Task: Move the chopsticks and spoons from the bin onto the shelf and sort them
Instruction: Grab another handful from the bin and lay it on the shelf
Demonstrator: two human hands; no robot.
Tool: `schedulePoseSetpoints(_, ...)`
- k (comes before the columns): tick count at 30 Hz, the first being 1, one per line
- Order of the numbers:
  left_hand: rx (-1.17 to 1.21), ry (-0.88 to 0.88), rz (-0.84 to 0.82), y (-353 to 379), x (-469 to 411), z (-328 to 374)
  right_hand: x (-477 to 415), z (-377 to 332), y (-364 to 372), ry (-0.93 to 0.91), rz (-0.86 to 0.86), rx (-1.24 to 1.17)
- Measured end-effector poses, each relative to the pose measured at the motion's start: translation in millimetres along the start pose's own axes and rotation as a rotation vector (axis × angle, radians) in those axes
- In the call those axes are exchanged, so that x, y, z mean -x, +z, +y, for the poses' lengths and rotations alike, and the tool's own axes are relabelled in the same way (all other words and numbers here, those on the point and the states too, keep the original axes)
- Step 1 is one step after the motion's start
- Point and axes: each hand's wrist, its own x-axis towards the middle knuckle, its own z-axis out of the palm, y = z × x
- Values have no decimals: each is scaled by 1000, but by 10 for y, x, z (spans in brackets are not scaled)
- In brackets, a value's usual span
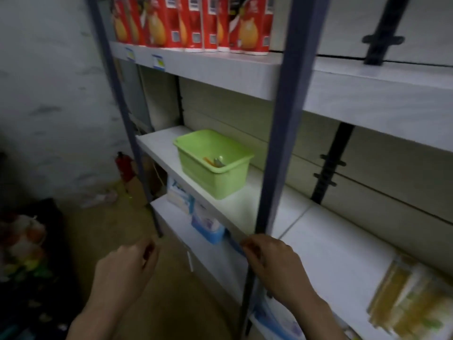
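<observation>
Head view: green rectangular plastic bin (215, 163) sits on the white middle shelf board (159, 148). A few utensils (215, 161) lie inside, too blurred to sort by kind. None lies on the board itself. Left hand (127, 266) and right hand (269, 261) hang below, fingers loosely curled, holding nothing. Judgement: task not begun; all moving and sorting remains.

Utensils (217, 161) in bin (196, 165) blurred, indistinct.
</observation>
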Motion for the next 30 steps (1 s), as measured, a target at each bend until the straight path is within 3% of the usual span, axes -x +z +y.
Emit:
schedulePoseSetpoints(10,49,29,29,155,-806,-873,-990,-606,388,55,54,-53)
schedulePoseSetpoints(12,103,57,-9,224,-1047,-873,-1102,-578,389,95,71,-29)
schedulePoseSetpoints(15,221,113,-209,311,-1392,-766,-1252,-518,407,183,100,-29)
schedulePoseSetpoints(17,242,179,-14,395,-1540,-731,-1341,-478,445,246,126,-29)
schedulePoseSetpoints(21,392,170,-232,668,-1790,-645,-1537,-365,495,355,150,-36)
schedulePoseSetpoints(24,356,291,-128,792,-2070,-554,-1720,-271,458,431,192,-23)
schedulePoseSetpoints(30,442,385,-158,744,-2818,-481,-2164,-190,316,509,356,-22)
